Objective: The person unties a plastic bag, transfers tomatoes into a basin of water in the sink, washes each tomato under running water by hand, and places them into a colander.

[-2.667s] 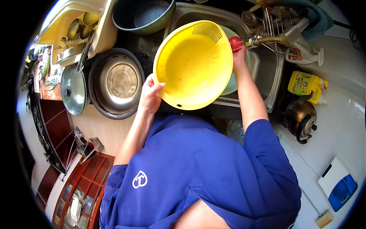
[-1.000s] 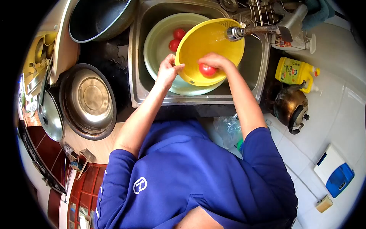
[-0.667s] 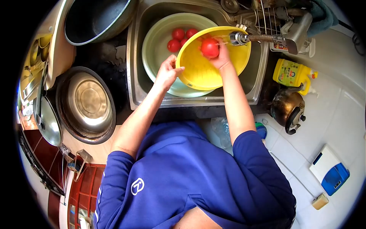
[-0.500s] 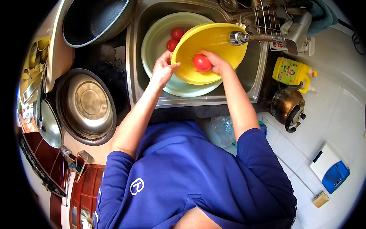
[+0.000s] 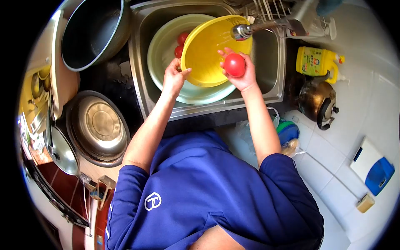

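My left hand [image 5: 175, 77] pinches the left rim of a yellow plastic basin [image 5: 204, 48], which is tilted above a pale green basin [image 5: 160, 73]. Small slots show near the yellow basin's far rim. On the upturned palm of my right hand [image 5: 246, 77] rests a red tomato [image 5: 234, 65], with the fingers partly spread around it, at the right side of the yellow basin. A few more tomatoes [image 5: 182, 38] lie in the green basin, partly hidden behind the yellow one. The tap's spout [image 5: 241, 32] points into the yellow basin.
The green basin stands in a steel sink [image 5: 266, 85]. To the left are a dark pot [image 5: 93, 33] and a wide metal pan [image 5: 100, 123]. A yellow detergent bottle [image 5: 312, 61] and a kettle [image 5: 314, 98] stand on the right. A dish rack [image 5: 271, 8] is behind.
My right hand has lifted the tomato out of the yellow basin's middle toward me and right, turning palm up. The yellow basin and the whole view have shifted slightly.
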The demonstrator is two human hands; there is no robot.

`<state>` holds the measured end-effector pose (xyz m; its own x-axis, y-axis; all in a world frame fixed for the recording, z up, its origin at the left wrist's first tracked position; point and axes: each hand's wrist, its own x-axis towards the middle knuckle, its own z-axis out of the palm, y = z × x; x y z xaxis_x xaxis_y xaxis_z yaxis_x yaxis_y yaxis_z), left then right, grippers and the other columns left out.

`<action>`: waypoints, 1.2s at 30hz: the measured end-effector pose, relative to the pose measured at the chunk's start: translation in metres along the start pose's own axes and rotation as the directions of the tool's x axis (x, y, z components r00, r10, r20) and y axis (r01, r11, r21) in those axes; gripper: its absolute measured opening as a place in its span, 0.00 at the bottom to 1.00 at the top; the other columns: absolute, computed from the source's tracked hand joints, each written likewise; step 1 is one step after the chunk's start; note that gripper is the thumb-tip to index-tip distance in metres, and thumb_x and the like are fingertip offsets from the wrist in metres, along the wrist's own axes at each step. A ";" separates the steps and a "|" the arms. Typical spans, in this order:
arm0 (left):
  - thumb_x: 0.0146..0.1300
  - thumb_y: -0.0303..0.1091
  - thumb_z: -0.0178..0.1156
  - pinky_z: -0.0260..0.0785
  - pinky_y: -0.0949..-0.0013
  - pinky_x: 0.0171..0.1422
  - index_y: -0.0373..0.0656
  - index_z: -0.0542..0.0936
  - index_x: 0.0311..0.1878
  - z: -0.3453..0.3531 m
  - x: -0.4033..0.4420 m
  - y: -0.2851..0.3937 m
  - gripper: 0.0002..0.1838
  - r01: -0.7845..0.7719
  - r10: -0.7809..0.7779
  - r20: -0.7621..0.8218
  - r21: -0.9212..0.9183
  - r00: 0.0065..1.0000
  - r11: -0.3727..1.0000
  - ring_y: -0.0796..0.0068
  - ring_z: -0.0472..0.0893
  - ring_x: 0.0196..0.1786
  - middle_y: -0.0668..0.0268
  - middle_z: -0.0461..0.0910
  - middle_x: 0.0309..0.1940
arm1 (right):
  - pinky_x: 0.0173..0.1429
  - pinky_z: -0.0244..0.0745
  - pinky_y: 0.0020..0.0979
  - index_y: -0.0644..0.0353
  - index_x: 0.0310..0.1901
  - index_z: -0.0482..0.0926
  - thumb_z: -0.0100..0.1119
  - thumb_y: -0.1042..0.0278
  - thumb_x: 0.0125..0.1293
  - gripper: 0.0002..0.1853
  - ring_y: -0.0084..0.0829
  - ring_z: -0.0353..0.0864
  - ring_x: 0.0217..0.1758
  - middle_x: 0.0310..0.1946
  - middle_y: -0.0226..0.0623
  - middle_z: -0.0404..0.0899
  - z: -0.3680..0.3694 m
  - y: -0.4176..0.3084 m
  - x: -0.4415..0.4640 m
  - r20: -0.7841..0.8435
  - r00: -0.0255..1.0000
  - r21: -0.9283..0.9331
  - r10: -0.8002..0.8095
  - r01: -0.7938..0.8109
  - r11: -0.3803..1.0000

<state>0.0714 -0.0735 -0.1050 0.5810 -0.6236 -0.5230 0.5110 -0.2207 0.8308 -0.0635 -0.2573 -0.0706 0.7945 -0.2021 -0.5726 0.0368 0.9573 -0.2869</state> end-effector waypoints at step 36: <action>0.54 0.22 0.58 0.73 0.70 0.44 0.42 0.71 0.35 -0.014 -0.005 0.026 0.07 0.083 -0.067 0.077 -0.240 0.995 0.967 0.75 0.78 0.36 0.67 0.77 0.33 | 0.53 0.70 0.28 0.57 0.51 0.76 0.58 0.63 0.56 0.20 0.35 0.79 0.46 0.42 0.43 0.79 0.062 -0.006 -0.027 0.223 0.678 -0.975 -0.701 0.157 -0.158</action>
<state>0.0902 -0.0655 -0.0835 0.4949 -0.6635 -0.5610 0.6946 -0.0858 0.7143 -0.0480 -0.2449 -0.0060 0.6476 -0.7618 -0.0158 -0.4717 -0.3845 -0.7935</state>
